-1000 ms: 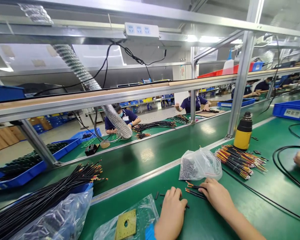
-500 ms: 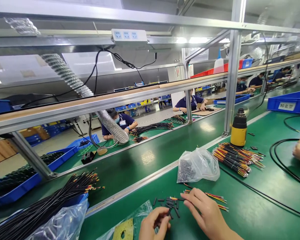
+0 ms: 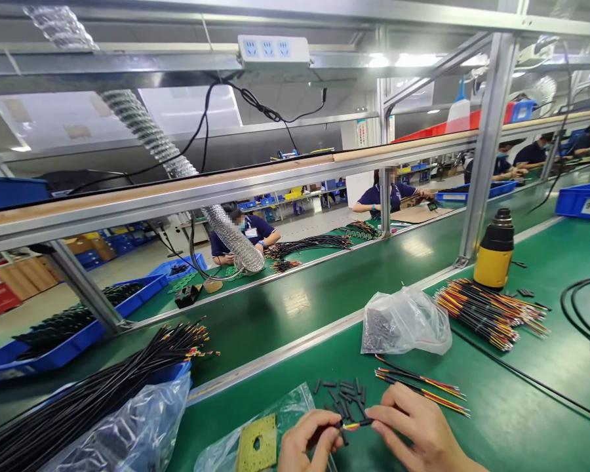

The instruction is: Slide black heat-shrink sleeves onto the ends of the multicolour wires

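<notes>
My left hand (image 3: 309, 440) pinches a short black tube (image 3: 339, 425) between thumb and fingertips. My right hand (image 3: 415, 429) grips a thin black-sheathed wire (image 3: 358, 425), whose red, yellow and white cores point left. Those core ends meet the tube's mouth; how deep they sit inside is too small to tell. Just beyond the fingertips, several loose black tubes (image 3: 347, 393) are scattered on the green bench. Several wires with coloured ends (image 3: 423, 387) lie behind my right hand. By my left hand, a yellow sponge with a hole (image 3: 256, 444) rests on a clear plastic bag (image 3: 216, 454).
A plastic bag of small dark pieces (image 3: 381, 328) lies ahead. Right of it are a wire bundle (image 3: 491, 311) and a yellow heat gun (image 3: 493, 252). Long black cables (image 3: 78, 393) fill the left. A metal post (image 3: 486, 144) rises beyond; people sit across the line.
My right hand has brought the wire down and its coloured ends now meet the tube in my left hand. The view has turned slightly left, so the bench appears shifted right.
</notes>
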The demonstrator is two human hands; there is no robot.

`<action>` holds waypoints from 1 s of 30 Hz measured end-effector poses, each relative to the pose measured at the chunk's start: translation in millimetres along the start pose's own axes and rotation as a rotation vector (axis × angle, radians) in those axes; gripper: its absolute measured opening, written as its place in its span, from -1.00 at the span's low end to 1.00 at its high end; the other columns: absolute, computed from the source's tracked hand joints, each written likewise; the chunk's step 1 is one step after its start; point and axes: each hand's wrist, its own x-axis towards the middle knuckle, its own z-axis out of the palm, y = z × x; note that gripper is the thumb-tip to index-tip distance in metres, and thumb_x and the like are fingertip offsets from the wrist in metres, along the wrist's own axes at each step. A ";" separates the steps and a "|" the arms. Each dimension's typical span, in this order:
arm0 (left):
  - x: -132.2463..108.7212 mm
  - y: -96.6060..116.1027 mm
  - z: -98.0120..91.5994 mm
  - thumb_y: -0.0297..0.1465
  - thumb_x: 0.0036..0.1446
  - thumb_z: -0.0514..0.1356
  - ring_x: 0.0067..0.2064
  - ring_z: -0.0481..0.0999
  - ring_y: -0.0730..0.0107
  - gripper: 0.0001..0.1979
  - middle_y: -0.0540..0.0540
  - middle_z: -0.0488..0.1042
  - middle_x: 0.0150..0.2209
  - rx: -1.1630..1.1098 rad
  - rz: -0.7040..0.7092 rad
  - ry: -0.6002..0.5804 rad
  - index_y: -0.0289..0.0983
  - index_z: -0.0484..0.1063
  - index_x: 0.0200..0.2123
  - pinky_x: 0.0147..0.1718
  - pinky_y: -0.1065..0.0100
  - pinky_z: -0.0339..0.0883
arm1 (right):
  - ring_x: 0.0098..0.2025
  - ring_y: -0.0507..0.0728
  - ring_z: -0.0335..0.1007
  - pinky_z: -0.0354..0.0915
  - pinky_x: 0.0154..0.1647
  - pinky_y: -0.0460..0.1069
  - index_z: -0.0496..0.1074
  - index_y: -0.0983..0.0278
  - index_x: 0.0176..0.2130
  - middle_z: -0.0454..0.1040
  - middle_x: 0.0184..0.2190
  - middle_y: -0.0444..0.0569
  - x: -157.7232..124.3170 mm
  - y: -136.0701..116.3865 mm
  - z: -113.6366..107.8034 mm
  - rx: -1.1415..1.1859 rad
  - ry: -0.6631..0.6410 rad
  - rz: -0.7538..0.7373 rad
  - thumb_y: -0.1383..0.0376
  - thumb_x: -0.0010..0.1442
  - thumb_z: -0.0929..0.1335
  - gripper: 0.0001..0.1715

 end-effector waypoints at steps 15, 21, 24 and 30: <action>4.8 11.2 -17.7 -0.31 0.39 0.12 -0.34 0.59 0.32 -0.76 -0.12 0.60 -0.30 0.395 0.248 -0.217 -0.18 0.60 -0.15 -0.28 0.42 0.46 | -0.48 0.11 0.30 0.18 -0.48 -0.02 0.51 0.29 -0.08 0.48 -0.43 -0.03 2.1 -7.9 4.3 -0.245 0.105 -0.197 0.40 0.41 0.28 -0.79; 1.3 12.3 -13.6 -0.53 0.25 0.19 -0.29 0.61 0.30 -0.79 -0.13 0.60 -0.30 0.449 0.308 -0.279 -0.23 0.60 -0.14 -0.27 0.43 0.46 | -0.43 0.11 0.35 0.22 -0.43 -0.04 0.43 0.26 -0.17 0.50 -0.41 -0.05 0.0 -13.6 9.7 -0.040 0.075 -0.095 0.30 0.49 0.22 -0.78; -1.9 9.0 -9.2 -0.55 0.22 0.22 -0.33 0.61 0.30 -0.80 -0.15 0.60 -0.31 0.466 0.344 -0.281 -0.27 0.60 -0.14 -0.30 0.43 0.47 | -0.41 0.09 0.37 0.24 -0.40 -0.06 0.39 0.24 -0.22 0.50 -0.42 -0.07 -2.3 -14.1 15.3 0.054 0.060 -0.038 0.25 0.51 0.21 -0.73; -6.6 9.1 4.4 -0.52 0.20 0.24 -0.35 0.61 0.25 -0.81 -0.16 0.61 -0.36 0.436 0.343 -0.335 -0.24 0.65 -0.20 -0.34 0.40 0.46 | -0.49 0.04 0.34 0.21 -0.46 -0.11 0.37 0.21 -0.36 0.46 -0.52 -0.12 -8.3 -16.8 28.6 0.227 -0.054 0.059 0.09 0.55 0.08 -0.44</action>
